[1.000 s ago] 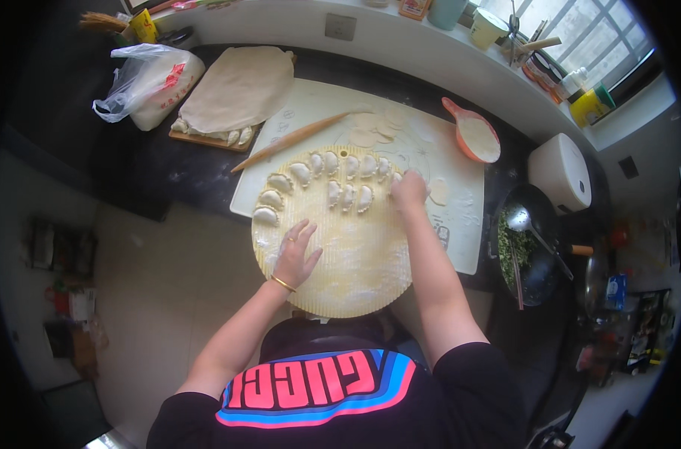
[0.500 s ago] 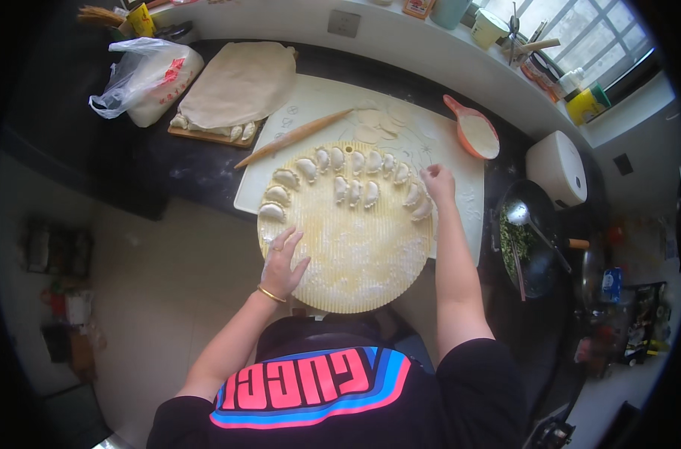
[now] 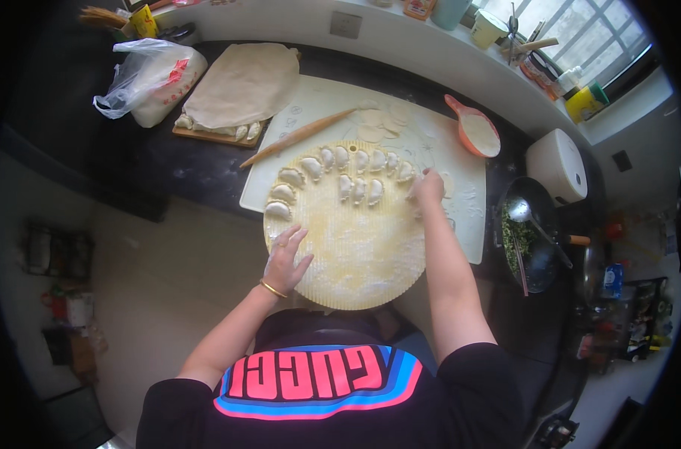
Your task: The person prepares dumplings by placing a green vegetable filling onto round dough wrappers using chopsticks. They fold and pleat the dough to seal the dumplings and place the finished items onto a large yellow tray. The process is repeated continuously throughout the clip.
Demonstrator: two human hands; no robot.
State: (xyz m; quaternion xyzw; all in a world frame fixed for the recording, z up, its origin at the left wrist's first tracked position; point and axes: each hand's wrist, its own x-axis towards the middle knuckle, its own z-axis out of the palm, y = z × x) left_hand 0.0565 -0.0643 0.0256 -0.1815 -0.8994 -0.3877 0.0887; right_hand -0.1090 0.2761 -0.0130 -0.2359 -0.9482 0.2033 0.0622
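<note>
A round, ridged yellow tray dusted with flour holds an arc of pleated dumplings along its far side. A short row of dumplings lies inside that arc. My left hand rests at the tray's left rim, fingers spread and holding nothing. My right hand is at the right rim over the end of the arc, its fingers closed. What they grip, if anything, is hidden, and the hand partly covers the dumplings there. Just right of it lies a flat dough wrapper.
The tray overlaps a white mat with a rolling pin and several wrappers. A red scoop of flour stands at right, above a wok of green filling. Cloth-covered dumplings and a plastic bag are at left.
My right hand has moved slightly nearer and left, over the dumplings at the right rim, uncovering a wrapper on the mat. My left hand keeps its place at the rim. The view has shifted slightly.
</note>
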